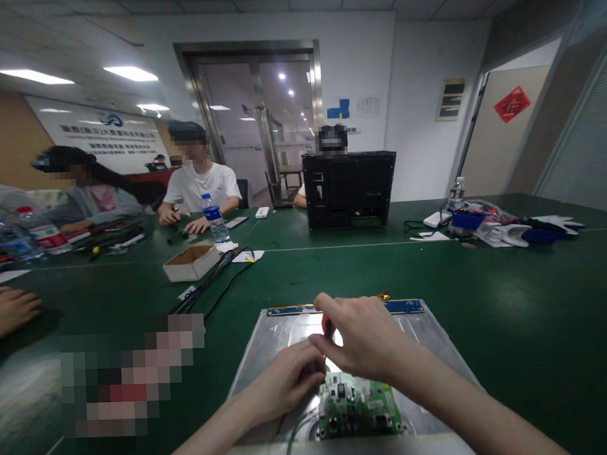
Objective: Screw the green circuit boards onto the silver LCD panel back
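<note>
A silver metal panel [253, 352] lies on the table in front of me, with a green circuit board [357, 405] on its near part. Along the panel's far edge runs a narrow blue circuit strip [406, 307]. My right hand [369, 335] is closed round the red and black handle of a screwdriver [327, 325], held upright near the board's far left corner. Its tip is hidden. My left hand [293, 377] has curled fingers at that same corner, and what they pinch cannot be made out. A dark cable [293, 433] runs by the board's left side.
Black cables [213, 284] and an open cardboard box [191, 263] lie to the left. A black monitor housing [350, 189] stands across the table. Gloves [517, 232] are heaped at the right. Several people sit around; another person's hand [12, 310] rests at left.
</note>
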A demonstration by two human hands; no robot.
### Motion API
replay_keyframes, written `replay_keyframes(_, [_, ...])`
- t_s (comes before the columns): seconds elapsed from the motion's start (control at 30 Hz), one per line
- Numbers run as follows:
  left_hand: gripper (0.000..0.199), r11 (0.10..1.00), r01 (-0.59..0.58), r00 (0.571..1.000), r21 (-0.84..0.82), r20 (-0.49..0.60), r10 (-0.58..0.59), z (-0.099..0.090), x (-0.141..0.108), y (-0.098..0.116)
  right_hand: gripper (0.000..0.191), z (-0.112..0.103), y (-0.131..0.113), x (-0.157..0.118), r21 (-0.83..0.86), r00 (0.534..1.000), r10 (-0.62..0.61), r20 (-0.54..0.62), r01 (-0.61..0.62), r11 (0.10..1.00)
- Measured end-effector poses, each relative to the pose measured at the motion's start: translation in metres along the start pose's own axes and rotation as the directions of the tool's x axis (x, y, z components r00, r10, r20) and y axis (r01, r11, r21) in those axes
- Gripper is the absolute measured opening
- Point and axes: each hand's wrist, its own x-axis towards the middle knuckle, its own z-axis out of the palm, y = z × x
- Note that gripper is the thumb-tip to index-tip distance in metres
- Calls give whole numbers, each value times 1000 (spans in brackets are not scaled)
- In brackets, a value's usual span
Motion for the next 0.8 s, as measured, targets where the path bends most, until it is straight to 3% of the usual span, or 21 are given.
replay_keyframes(0.13, [7, 1000, -2, 1000, 27, 7, 2, -2, -1, 4, 11, 1, 0, 2, -7, 999, 35, 11, -35, 999])
replay_keyframes(0.37, [7, 999, -41, 999, -13, 4, 41, -1, 1, 0, 15, 3, 1, -1, -7, 999, -14, -47, 13, 1000])
replay_keyframes(0.57, [9, 1000, 2, 1000, 25, -3, -2, 0, -1, 0, 16, 3, 1, 1, -37, 999, 32, -2, -32, 999])
replay_keyframes(0.8, [6, 999, -25, 1000, -26, -8, 25, 0, 0, 1, 17, 3, 1, -1, 7, 999, -28, -33, 28, 1000])
